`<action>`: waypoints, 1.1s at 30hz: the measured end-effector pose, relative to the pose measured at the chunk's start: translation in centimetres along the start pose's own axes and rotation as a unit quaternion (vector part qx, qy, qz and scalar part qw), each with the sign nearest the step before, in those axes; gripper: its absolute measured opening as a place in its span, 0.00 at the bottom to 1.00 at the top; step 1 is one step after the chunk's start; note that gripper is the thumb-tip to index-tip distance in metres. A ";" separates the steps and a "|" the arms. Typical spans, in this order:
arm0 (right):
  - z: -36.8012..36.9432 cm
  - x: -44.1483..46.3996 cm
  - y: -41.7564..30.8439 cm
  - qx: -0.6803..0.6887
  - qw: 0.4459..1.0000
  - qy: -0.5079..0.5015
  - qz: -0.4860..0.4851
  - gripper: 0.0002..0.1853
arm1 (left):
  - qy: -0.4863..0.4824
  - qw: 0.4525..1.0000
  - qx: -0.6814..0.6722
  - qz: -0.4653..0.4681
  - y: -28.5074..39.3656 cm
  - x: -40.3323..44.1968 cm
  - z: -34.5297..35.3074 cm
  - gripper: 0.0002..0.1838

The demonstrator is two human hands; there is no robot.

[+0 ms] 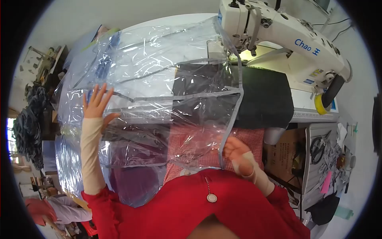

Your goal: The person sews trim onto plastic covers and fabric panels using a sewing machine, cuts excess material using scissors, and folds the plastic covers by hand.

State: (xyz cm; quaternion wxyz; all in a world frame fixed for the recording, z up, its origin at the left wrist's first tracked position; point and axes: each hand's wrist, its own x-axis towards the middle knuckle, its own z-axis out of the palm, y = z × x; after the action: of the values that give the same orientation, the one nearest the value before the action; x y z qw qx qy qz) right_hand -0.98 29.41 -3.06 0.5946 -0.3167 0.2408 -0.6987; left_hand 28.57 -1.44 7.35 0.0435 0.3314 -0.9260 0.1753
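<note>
A large clear plastic sheet (151, 81) with grey binding strips lies over the sewing table and hangs down over my lap. My left hand (97, 104) is flat on the sheet's left part, its fingers spread. By the lower right border, my right hand (238, 153) has its bent fingers at the grey-bound edge and appears to pinch it. The upper right of the sheet reaches the needle area of a white sewing machine (278, 30). Dark fabric (266, 95) is partly under the sheet.
A yellow tape roll (320, 104) hangs at the machine's right end. Scissors (317, 148) and grey scraps (332, 169) lie in a tray at right. Dark cloth strips (36, 123) are heaped at left. Another person (59, 209) shows at lower left.
</note>
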 end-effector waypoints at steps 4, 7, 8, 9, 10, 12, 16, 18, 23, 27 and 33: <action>1.1 -0.2 -0.4 -0.162 0.977 0.010 0.139 0.41 | -0.045 0.997 -0.029 -0.055 -2.1 0.5 7.7 0.32; -0.8 -0.8 1.1 -0.468 0.869 -0.109 0.120 0.31 | 0.050 0.995 -0.056 -0.060 -4.8 -0.4 8.7 0.13; -1.4 -0.9 1.7 -0.467 0.869 -0.107 0.120 0.31 | 0.054 0.992 -0.076 -0.090 -5.5 -0.7 7.8 0.11; -1.7 -1.1 2.2 -0.514 0.846 -0.117 0.076 0.31 | 0.056 0.986 -0.095 -0.122 -6.0 -1.0 6.5 0.10; -2.0 -1.3 2.6 -0.559 0.819 -0.127 0.031 0.31 | 0.062 0.982 -0.108 -0.142 -6.7 -1.6 6.0 0.10; -3.1 -0.7 3.3 -0.562 0.818 -0.119 -0.006 0.29 | 0.099 0.961 -0.213 -0.147 -8.3 -2.8 5.9 0.10; -2.9 0.9 4.8 -0.623 0.769 -0.140 -0.002 0.27 | 0.153 0.874 -0.435 -0.151 -10.4 -4.7 6.4 0.08; -4.3 1.2 7.7 -0.659 0.734 -0.145 -0.081 0.28 | 0.149 0.867 -0.445 -0.165 -10.1 -4.9 5.8 0.08; -6.2 2.5 12.3 -0.766 0.620 -0.127 -0.116 0.30 | 0.182 0.834 -0.485 -0.189 -11.1 -5.2 6.6 0.08; -5.5 3.0 9.9 -0.766 0.608 -0.098 -0.186 0.29 | 0.201 0.832 -0.473 -0.207 -10.3 -4.9 5.7 0.06; -1.3 -0.4 1.5 -0.615 0.742 -0.245 -0.107 0.14 | 0.074 0.975 -0.048 -0.204 -9.8 -5.5 4.1 0.10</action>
State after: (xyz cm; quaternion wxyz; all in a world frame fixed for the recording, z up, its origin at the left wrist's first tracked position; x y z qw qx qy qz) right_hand -0.89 29.46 -5.13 0.2306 -0.7974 0.4285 -0.3569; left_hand 39.13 -6.64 5.28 0.1631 0.4972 -0.8402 0.1420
